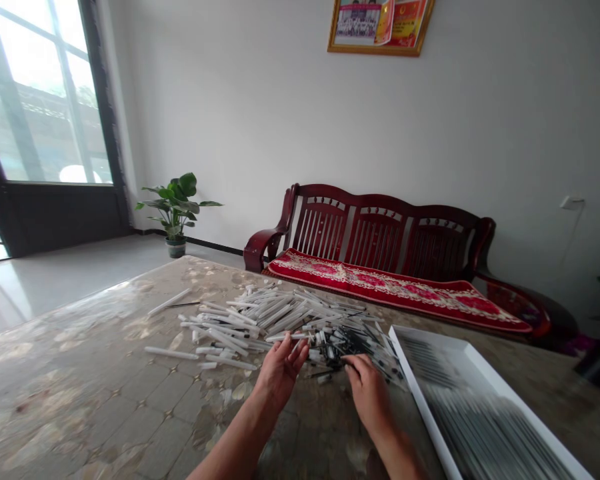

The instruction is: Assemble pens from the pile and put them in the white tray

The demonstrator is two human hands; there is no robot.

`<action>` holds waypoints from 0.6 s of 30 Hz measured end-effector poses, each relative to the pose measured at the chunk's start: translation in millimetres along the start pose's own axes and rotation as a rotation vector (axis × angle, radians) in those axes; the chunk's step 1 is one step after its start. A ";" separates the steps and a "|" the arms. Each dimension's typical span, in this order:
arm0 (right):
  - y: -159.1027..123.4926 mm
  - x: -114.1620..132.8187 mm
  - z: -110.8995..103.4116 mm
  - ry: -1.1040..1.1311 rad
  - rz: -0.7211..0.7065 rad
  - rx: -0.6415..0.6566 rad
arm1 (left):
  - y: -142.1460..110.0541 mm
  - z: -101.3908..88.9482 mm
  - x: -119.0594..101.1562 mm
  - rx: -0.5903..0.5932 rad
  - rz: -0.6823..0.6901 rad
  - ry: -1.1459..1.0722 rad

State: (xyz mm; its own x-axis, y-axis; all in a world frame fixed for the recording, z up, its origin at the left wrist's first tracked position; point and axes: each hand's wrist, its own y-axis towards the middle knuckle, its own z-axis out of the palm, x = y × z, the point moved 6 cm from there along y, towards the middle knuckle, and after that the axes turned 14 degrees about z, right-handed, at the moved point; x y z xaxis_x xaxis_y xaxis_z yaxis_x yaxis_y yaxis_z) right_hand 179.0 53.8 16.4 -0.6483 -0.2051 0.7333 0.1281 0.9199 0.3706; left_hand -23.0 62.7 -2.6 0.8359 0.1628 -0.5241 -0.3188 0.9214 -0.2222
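Two bare hands, the left hand [279,373] and the right hand [367,393], are positioned close together at the near edge of the work pile, with a narrow gap between them. The left hand is raised, its fingers [293,355] curved beside a white plastic tube [286,337] that lies across the pile; whether they grip it cannot be determined. The right fingertips [353,361] are at a dark cluster of black-tipped tube ends [343,343], and contact or grip cannot be confirmed. The loose pile of white plastic tubes [275,313] lies on a glossy stone-patterned table top [80,393], with stray tubes [169,350] to its left. A shallow white tray [416,387] stands just right of the hands, holding blurred rows of dark-tipped rods [480,427]. Beyond the table are a dark red wooden bench [375,227] with a red patterned cushion [390,287], a potted plant [175,210], a framed picture [380,27] and a glazed door [40,100]
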 end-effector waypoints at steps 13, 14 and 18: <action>0.8 12.2 18.8 -0.514 -0.063 0.038 | -9.4 -0.7 18.9 0.076 -0.027 0.140; 0.7 11.5 18.9 -0.511 -0.071 0.035 | -9.9 -0.6 19.7 0.077 -0.030 0.141; 3.6 6.6 14.7 -0.349 -0.042 -0.017 | -12.7 0.2 21.8 0.078 -0.049 0.146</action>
State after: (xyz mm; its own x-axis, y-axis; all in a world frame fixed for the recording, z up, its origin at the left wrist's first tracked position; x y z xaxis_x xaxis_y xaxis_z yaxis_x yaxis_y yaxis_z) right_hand 164.1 60.7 14.1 -0.8704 -0.1131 0.4792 0.1066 0.9068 0.4078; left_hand -0.6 54.6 -11.0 0.7741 0.0689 -0.6293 -0.2386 0.9525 -0.1892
